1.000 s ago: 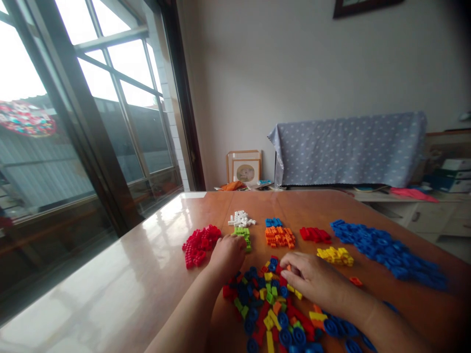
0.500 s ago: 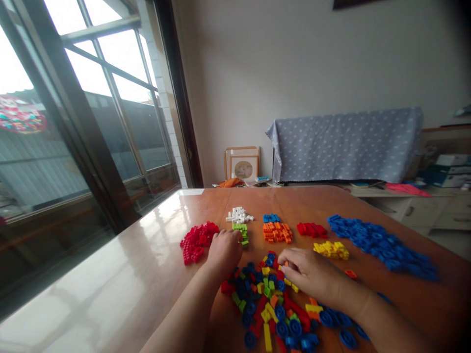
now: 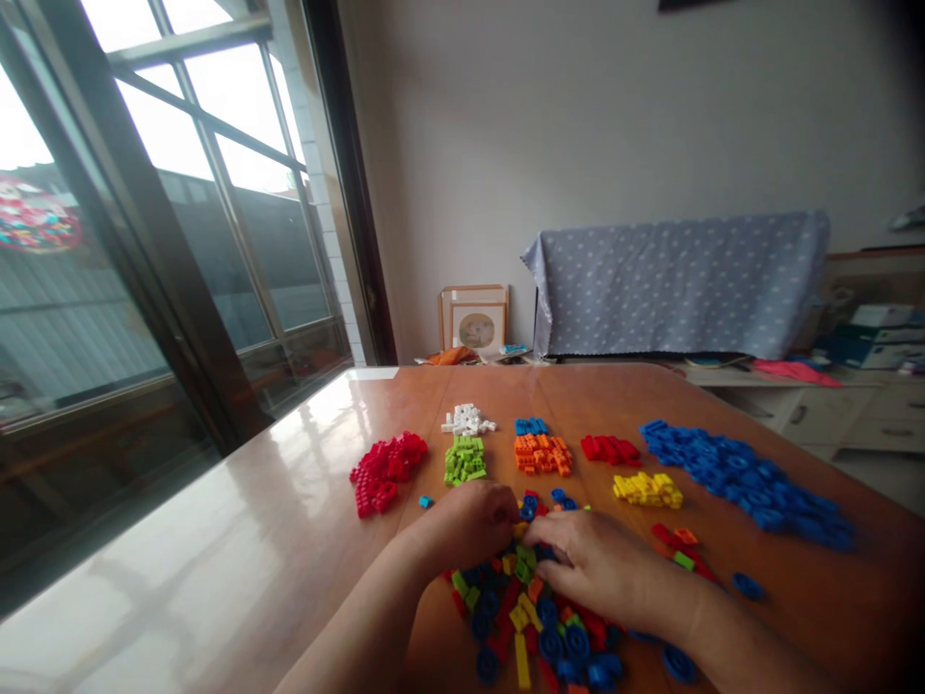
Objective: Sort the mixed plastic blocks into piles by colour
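Note:
A mixed pile of coloured bricks [image 3: 521,617] lies at the near middle of the table. My left hand [image 3: 481,520] is at the pile's upper left edge, its fingers curled down; whatever is in them is hidden. My right hand [image 3: 589,554] reaches in from the right, its fingers bent over the bricks beside my left hand; I cannot make out anything held. Beyond my hands lie sorted groups: light green bricks [image 3: 464,461], orange bricks [image 3: 541,455], white bricks [image 3: 468,419] and yellow bricks [image 3: 647,490].
Red pieces [image 3: 388,472] lie at the left and more red bricks [image 3: 611,449] right of the orange ones. A long heap of blue pieces [image 3: 744,482] stretches along the right. A small blue brick [image 3: 426,502] lies alone. The wooden table [image 3: 289,540] borders a window.
My left hand has moved from the green bricks right and nearer, onto the mixed pile. My right hand has shifted slightly left and nearer. The green group and the small blue brick are now uncovered.

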The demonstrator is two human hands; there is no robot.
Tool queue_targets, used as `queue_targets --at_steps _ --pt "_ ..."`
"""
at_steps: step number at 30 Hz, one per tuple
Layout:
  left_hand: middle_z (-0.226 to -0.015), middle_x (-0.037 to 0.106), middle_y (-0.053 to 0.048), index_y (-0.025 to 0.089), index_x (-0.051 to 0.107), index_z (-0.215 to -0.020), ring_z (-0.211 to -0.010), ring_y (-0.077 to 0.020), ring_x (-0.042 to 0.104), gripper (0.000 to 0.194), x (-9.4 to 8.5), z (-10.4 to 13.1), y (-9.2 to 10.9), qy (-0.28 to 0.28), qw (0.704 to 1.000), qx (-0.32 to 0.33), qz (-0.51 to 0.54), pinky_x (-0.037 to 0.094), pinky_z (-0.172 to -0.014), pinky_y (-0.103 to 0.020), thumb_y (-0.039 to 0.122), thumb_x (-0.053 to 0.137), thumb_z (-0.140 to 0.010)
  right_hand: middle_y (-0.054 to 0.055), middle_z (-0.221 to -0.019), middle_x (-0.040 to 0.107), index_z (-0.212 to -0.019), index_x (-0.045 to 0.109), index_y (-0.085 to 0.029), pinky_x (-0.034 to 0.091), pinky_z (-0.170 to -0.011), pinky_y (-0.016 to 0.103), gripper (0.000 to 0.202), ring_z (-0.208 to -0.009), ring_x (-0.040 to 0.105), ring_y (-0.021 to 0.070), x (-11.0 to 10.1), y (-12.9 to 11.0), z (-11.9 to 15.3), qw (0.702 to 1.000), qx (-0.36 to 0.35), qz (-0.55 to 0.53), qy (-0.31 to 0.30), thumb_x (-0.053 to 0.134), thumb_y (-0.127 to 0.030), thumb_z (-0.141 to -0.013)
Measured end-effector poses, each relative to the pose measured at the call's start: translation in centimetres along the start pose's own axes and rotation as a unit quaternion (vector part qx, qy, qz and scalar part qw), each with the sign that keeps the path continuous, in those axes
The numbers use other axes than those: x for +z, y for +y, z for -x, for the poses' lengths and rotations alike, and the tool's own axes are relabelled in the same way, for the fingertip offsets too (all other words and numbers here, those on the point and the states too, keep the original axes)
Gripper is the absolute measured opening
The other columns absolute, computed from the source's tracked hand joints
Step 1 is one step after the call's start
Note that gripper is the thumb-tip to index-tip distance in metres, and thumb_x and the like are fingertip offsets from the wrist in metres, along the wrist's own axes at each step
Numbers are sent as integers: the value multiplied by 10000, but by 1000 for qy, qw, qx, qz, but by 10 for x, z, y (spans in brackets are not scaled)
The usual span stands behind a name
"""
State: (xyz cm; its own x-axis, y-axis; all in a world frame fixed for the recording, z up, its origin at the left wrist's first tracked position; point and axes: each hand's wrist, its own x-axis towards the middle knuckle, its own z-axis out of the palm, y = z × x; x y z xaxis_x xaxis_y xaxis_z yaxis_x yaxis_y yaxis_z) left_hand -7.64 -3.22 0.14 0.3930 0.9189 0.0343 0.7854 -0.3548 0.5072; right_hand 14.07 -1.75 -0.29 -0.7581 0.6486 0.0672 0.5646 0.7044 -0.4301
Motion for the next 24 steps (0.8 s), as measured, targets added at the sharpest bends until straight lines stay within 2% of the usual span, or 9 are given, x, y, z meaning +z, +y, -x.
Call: queue_targets --at_steps 5,12,18,20,22,24 --pt "-845 705 -8 180 716 -902 -730 -128 603 236 1 0 3 10 999 5 32 417 -611 -194 135 539 -752 3 -819 655 -838 631 -217 321 -647 254 73 -739 579 154 0 3 -1 999 10 6 37 576 -175 -813" --pt "-918 698 -28 163 648 -1051 -766 -140 605 238 4 0 7 42 984 18 170 433 -619 -208 267 614 -840 -17 -802 599 -906 586 -229 359 -628 241 146 -724 565 148 4 9 -7 988 12 -35 150 533 -119 -826" --pt "-818 658 -15 156 638 -984 -715 -121 573 167 17 -9 -1 60 970 22 235 405 -591 -201 246 607 -847 -18 -840 646 -962 601 -244 406 -654 245 177 -748 607 153 10 10 -9 985 -3 -58 161 567 -127 -834" --pt "-809 648 -12 159 632 -970 -702 -117 563 155 15 -10 -9 105 968 8 228 400 -586 -200 229 607 -834 -5 -905 666 -1080 612 -257 435 -680 249 259 -786 625 162 9 12 -10 984 -2 -61 168 585 -153 -845" --pt "-809 643 -13 158 621 -946 -715 -120 563 147 7 -10 -21 190 959 -14 210 408 -605 -204 243 623 -825 9 -944 672 -1171 608 -261 459 -701 256 321 -799 633 167 7 14 -9 982 5 -60 178 595 -185 -859" --pt "-797 643 -8 165 611 -914 -706 -121 563 130 -5 -7 -35 268 946 -51 175 412 -616 -210 273 611 -842 17 -942 671 -1183 617 -251 473 -715 263 314 -786 633 165 5 17 -9 981 13 -57 184 593 -210 -873"
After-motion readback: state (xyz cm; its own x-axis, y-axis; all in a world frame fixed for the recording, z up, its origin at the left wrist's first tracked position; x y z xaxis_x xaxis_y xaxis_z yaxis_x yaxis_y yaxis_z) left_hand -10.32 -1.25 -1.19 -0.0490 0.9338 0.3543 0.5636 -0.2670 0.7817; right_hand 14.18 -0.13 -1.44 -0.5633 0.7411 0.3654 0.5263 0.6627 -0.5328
